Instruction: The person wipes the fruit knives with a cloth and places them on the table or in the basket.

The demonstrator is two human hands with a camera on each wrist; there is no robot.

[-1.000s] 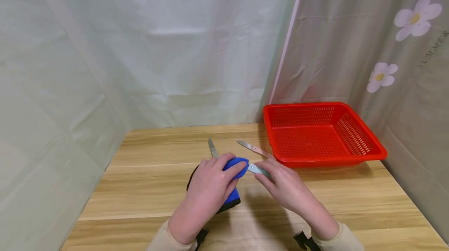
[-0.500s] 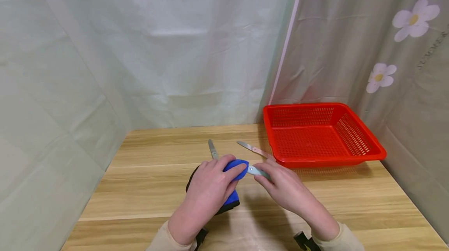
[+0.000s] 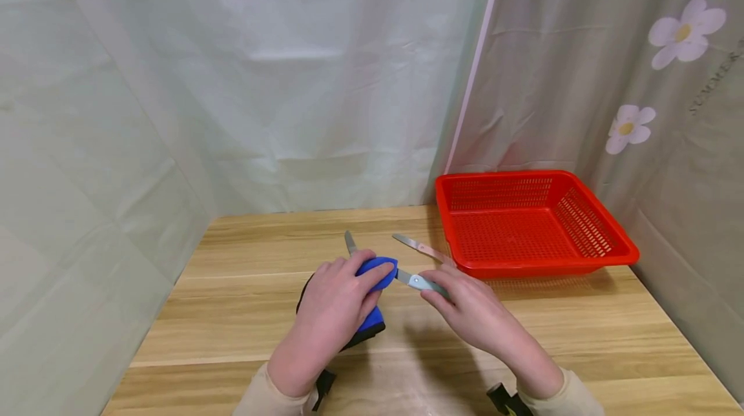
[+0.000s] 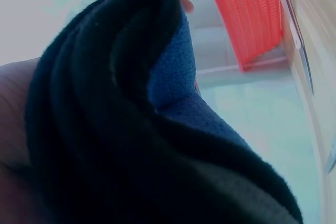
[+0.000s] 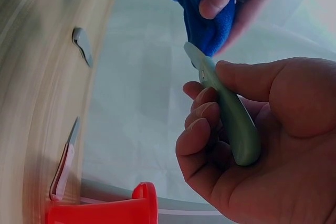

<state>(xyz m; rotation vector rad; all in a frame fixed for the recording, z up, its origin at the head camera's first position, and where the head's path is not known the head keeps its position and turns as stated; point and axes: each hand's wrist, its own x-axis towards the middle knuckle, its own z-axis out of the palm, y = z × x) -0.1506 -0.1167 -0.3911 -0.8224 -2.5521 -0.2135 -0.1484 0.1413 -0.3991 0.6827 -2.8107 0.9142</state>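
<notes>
A folded blue cloth point(image 3: 372, 319) with black edging is gripped by my left hand point(image 3: 332, 303), which pinches it round the tip end of a knife's blade. My right hand point(image 3: 472, 305) holds that folding knife point(image 5: 236, 124) by its pale green handle, thumb on one side and fingers curled on the other. Part of the blade shows between cloth and handle in the head view; its tip is hidden. In the left wrist view, dark folds of the cloth point(image 4: 178, 66) fill most of the picture.
A pink-handled folding knife point(image 3: 427, 250) lies unfolded beside the red plastic basket point(image 3: 523, 269) at the back right. Another knife point(image 3: 350, 243), its blade showing, lies beyond my left hand. The wooden table point(image 3: 244, 312) meets pale curtains behind.
My left hand and the cloth have slid left along the knife, uncovering a stretch of blade near the handle. The right hand has barely moved.
</notes>
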